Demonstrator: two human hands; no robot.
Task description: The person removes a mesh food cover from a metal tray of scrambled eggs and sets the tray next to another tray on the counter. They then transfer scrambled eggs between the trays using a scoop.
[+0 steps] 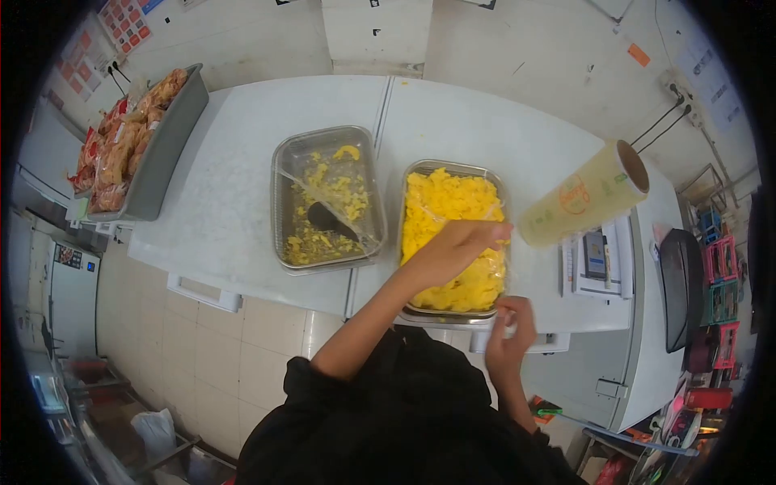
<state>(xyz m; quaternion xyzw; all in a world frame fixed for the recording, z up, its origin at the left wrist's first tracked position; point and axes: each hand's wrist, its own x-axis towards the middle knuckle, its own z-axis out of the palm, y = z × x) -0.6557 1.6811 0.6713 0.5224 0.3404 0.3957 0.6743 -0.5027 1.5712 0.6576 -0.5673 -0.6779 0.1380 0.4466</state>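
A metal tray (411,317) heaped with yellow, scrambled-egg-like food (453,196) stands in front of me, with shiny clear cling film (428,212) over it. My left hand (462,249) reaches across the food to the tray's right rim, its fingers closed at the film there. By the near right corner, my right hand (511,330) is curled, thumb and fingers pinched at the film's edge. The thin film between the fingers is hard to see. Right of the tray, a large cling film roll (578,198) stands on end, leaning outward in this view.
Left of the food tray, a second metal tray (279,206) holds yellow scraps and a dark utensil (327,220) under clear plastic. A grey bin (174,149) of packaged goods sits at the table's (242,121) far left. Papers with a calculator-like device (596,255) lie right.
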